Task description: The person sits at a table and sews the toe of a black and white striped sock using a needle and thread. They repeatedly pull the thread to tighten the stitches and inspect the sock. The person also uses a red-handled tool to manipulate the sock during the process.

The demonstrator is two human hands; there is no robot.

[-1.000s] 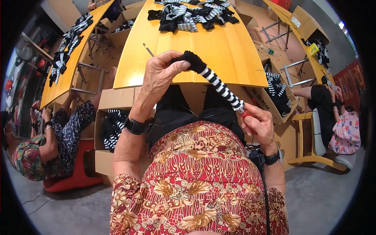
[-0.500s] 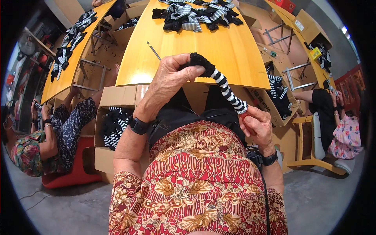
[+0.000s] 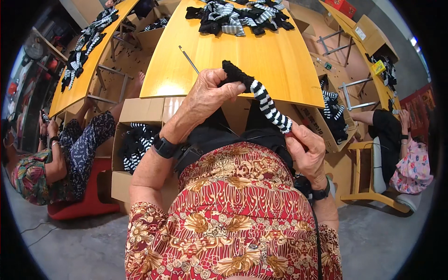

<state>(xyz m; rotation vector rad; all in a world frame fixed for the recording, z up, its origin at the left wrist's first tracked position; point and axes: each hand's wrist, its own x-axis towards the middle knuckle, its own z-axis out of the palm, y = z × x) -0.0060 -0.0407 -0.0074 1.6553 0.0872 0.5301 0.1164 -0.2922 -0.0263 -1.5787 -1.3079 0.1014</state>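
A slender knitted sock-like tube point(image 3: 269, 108), black at one end and banded black and white along the rest, hangs in a curve between my hands. My left hand point(image 3: 211, 88) is closed on its black end, thumb pressed against the knit. The striped end is pinched in my right hand point(image 3: 305, 147), lower and to the right. A bit of red shows at those fingertips. Just beyond my left hand, a thin metal rod-like tool point(image 3: 187, 58) slants over the table point(image 3: 177, 86); its near end is hidden behind the hand.
A heap of black and grey-striped knit pieces point(image 3: 242, 18) covers the table's far end. Cardboard boxes point(image 3: 140, 111) of striped pieces stand left and right of the table. Seated people work at side tables, one on a red chair point(image 3: 84, 196), another on a wooden chair point(image 3: 373, 186).
The table and surroundings have shifted slightly in view. My right fingers have changed position a little on the striped end; my left hand keeps its hold on the black end.
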